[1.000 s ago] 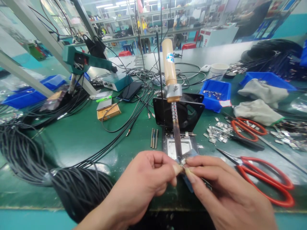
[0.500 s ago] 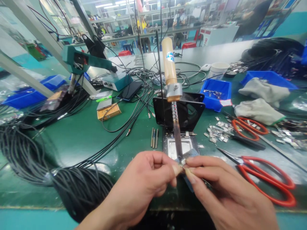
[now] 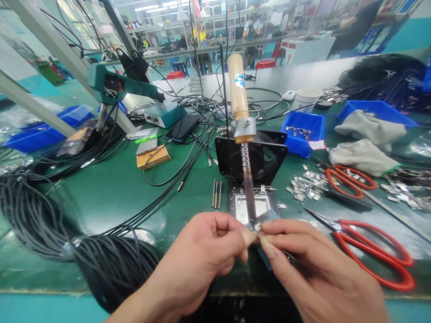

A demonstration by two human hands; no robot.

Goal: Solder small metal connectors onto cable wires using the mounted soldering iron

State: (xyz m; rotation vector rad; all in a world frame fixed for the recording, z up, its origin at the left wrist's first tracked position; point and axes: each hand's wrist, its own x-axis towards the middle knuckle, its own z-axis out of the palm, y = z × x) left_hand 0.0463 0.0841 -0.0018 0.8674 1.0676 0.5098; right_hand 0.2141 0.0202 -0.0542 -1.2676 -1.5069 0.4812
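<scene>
A soldering iron (image 3: 240, 94) with a wooden handle is clamped upright, its tip pointing down to where my hands meet. My right hand (image 3: 310, 255) pinches a small silvery metal connector (image 3: 257, 227) beside the iron's tip. My left hand (image 3: 208, 246) is closed, thumb against forefinger, right up against the connector; what it pinches is too small and hidden to make out. Under the fingertips lies a bluish metal plate (image 3: 268, 215). Behind it is a silvery tray (image 3: 247, 208) on the stand's dark base.
Red-handled scissors (image 3: 373, 246) lie right of my right hand. Loose metal connectors (image 3: 306, 186) are scattered beyond them. A black fan (image 3: 225, 157) stands behind the iron. At left lies a thick bundle of black cables (image 3: 111, 255); a blue bin (image 3: 305, 128) sits back right.
</scene>
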